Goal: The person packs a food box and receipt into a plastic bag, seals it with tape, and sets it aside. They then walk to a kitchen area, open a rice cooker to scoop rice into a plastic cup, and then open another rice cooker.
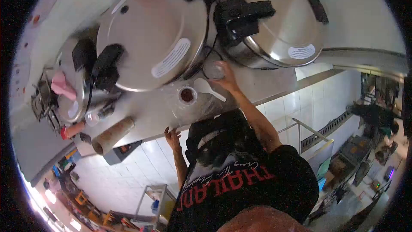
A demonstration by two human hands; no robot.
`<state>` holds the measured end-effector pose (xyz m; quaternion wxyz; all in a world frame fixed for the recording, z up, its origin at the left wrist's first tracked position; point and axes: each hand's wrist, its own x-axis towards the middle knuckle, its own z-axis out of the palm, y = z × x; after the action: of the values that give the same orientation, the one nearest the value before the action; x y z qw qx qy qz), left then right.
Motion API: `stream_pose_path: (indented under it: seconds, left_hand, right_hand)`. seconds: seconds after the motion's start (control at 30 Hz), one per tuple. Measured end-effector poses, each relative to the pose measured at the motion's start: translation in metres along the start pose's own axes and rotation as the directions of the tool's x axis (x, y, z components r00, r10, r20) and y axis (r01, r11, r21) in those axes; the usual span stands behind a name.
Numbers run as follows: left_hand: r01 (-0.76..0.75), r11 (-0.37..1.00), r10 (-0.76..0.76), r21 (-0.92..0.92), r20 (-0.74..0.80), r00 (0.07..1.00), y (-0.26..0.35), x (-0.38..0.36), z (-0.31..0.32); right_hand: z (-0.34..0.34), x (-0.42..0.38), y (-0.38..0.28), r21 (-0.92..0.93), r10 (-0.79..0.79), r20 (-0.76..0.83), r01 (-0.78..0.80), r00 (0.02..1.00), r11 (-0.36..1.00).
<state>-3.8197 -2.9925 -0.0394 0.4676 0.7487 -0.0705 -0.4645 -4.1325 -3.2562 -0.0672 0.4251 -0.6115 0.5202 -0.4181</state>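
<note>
My right hand (pixel 227 77) has its fingers around a small clear round container (pixel 214 69) on the steel counter, just below the two large pots. Near the counter's front edge, my left hand (pixel 173 138) is raised with its fingers apart and nothing in it. Between the hands stands a clear cup (pixel 187 96) holding dark brown contents. A white plastic scoop (pixel 208 89) lies beside this cup, close to my right wrist. Clear plastic film (pixel 178 112) is around the cup.
Two large lidded steel pots (pixel 150 30) (pixel 283 21) fill the counter's back. At the left are a smaller pot with a pink scoop (pixel 63 85), a cardboard tube (pixel 113 135) and a red-capped container (pixel 73 130). A person in dark clothes (pixel 373 114) is far right.
</note>
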Motion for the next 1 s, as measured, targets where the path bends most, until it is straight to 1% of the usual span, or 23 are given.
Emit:
stream_pose_path:
  seconds: [0.03,0.07,0.1,0.17,0.2,0.27,0.3,0.33,0.37,0.4,0.43,0.5,0.57,0.6,0.63,0.7,0.73,0.8,0.83,0.87,0.9,1.0]
  left_hand:
    - [-0.014,0.999,0.015,-0.042,0.030,0.999,0.002,0.000,-0.008]
    - [0.009,1.000,-0.009,0.019,-0.009,1.000,0.006,0.003,-0.010]
    - [-0.039,0.998,0.039,0.054,0.002,0.999,0.013,0.000,-0.012]
    - [-0.176,0.955,0.177,0.238,0.017,0.984,0.029,-0.004,-0.004]
    - [-0.237,0.937,0.217,0.258,0.105,0.971,0.040,-0.004,0.004]
    - [-0.363,0.890,0.291,0.275,0.269,0.918,0.084,-0.023,0.031]
    - [-0.396,0.863,0.304,0.313,0.305,0.903,0.137,-0.052,0.069]
    - [-0.508,0.820,0.390,0.266,0.391,0.834,0.171,-0.070,0.098]
    - [-0.606,0.767,0.465,0.212,0.468,0.752,0.202,-0.086,0.122]
    - [-0.757,0.628,0.575,0.178,0.550,0.606,0.240,-0.105,0.149]
    - [-0.875,0.466,0.652,0.129,0.619,0.438,0.277,-0.121,0.176]
    - [-0.912,0.400,0.680,0.084,0.641,0.357,0.335,-0.143,0.228]
    - [-0.967,0.250,0.761,-0.038,0.625,0.172,0.377,-0.136,0.292]
    - [-0.960,0.260,0.761,-0.104,0.633,0.138,0.391,-0.132,0.323]
    - [-0.950,0.263,0.762,-0.170,0.640,0.097,0.404,-0.129,0.350]
    - [-0.978,0.191,0.531,-0.081,0.847,0.034,0.412,-0.085,0.385]
    - [-0.989,0.143,0.390,-0.042,0.921,0.017,0.414,-0.069,0.395]
    - [-0.938,0.336,0.322,-0.089,0.946,0.025,0.418,-0.072,0.401]
    - [-0.897,0.429,0.287,-0.105,0.958,0.025,0.418,-0.079,0.404]
    - [-0.900,0.430,0.270,-0.074,0.962,0.050,0.424,-0.093,0.406]
    - [-0.912,0.403,0.293,-0.076,0.955,0.050,0.421,-0.096,0.409]
    - [-0.936,0.339,0.371,-0.096,0.928,0.040,0.409,-0.087,0.415]
  right_hand:
    - [0.015,0.002,0.015,0.120,0.014,-0.016,-0.012,1.000,0.993]
    - [0.018,0.005,0.023,0.238,0.026,-0.029,-0.019,0.999,0.971]
    - [0.012,0.006,0.018,0.136,0.059,-0.014,-0.056,0.998,0.989]
    - [0.004,0.007,0.004,-0.061,0.125,0.009,-0.124,0.992,0.990]
    - [0.003,0.004,0.001,-0.128,0.088,-0.050,-0.093,0.995,0.987]
    - [-0.022,-0.009,-0.034,-0.208,0.078,-0.120,-0.102,0.990,0.973]
    - [-0.037,-0.020,-0.030,-0.351,0.119,0.024,-0.103,0.993,0.930]
    - [-0.053,-0.032,-0.022,-0.490,0.180,0.158,-0.081,0.971,0.868]
    - [-0.077,-0.035,-0.052,-0.384,0.340,0.256,-0.228,0.905,0.895]
    - [-0.102,-0.037,-0.093,-0.287,0.471,0.371,-0.383,0.800,0.878]
    - [-0.118,-0.043,-0.100,-0.220,0.408,0.387,-0.347,0.827,0.912]
    - [-0.149,-0.053,-0.107,-0.083,0.274,0.416,-0.264,0.867,0.961]
    - [-0.180,-0.055,-0.117,-0.098,0.300,0.374,-0.284,0.878,0.954]
    - [-0.198,-0.058,-0.119,-0.106,0.313,0.358,-0.295,0.880,0.950]
    - [-0.215,-0.061,-0.111,-0.080,0.295,0.325,-0.284,0.899,0.955]
    - [-0.250,-0.071,-0.089,-0.016,0.258,0.251,-0.263,0.933,0.965]
    - [-0.269,-0.076,-0.086,0.011,0.293,0.194,-0.301,0.936,0.954]
    - [-0.307,-0.089,-0.080,0.086,0.368,0.077,-0.374,0.927,0.923]
    - [-0.325,-0.096,-0.066,0.139,0.366,0.045,-0.368,0.930,0.919]
    - [-0.341,-0.105,-0.049,0.193,0.368,0.014,-0.363,0.930,0.911]
    - [-0.352,-0.112,-0.033,0.248,0.376,-0.013,-0.361,0.927,0.899]
    - [-0.380,-0.113,-0.005,0.202,0.381,-0.102,-0.356,0.919,0.912]
